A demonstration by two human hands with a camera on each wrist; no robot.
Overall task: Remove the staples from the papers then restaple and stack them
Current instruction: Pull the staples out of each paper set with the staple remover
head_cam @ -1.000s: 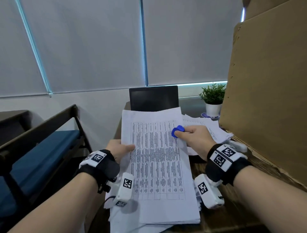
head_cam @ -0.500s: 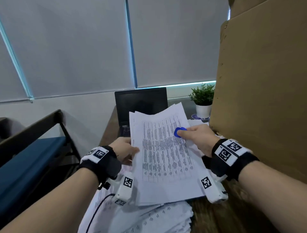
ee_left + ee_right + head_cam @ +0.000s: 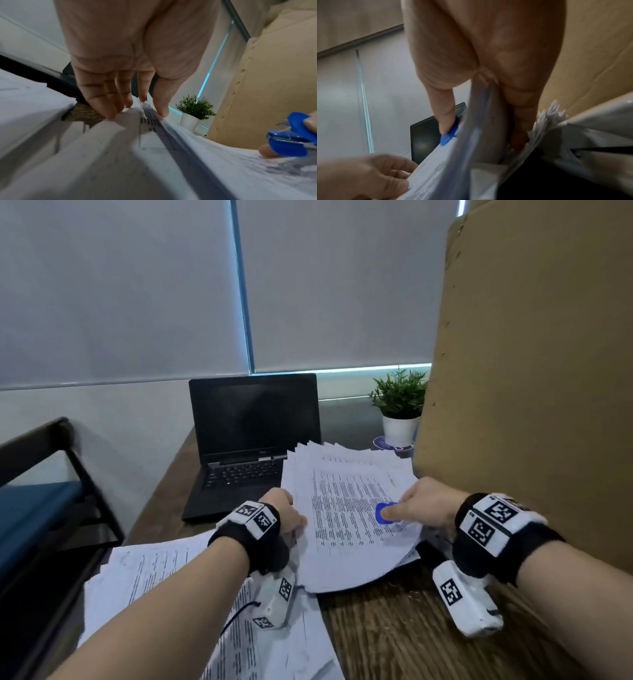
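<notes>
Both hands hold a thick paper bundle (image 3: 352,518) at frame centre, above the bench (image 3: 394,628): left hand (image 3: 284,513) fingers pinch its left edge, right hand (image 3: 424,505) fingers clamp the right side, thumb pressing a blue staple remover (image 3: 385,513) on top. More papers (image 3: 164,570) lie lower left; no stapler visible, so restapling and stacking look mostly undone.
</notes>
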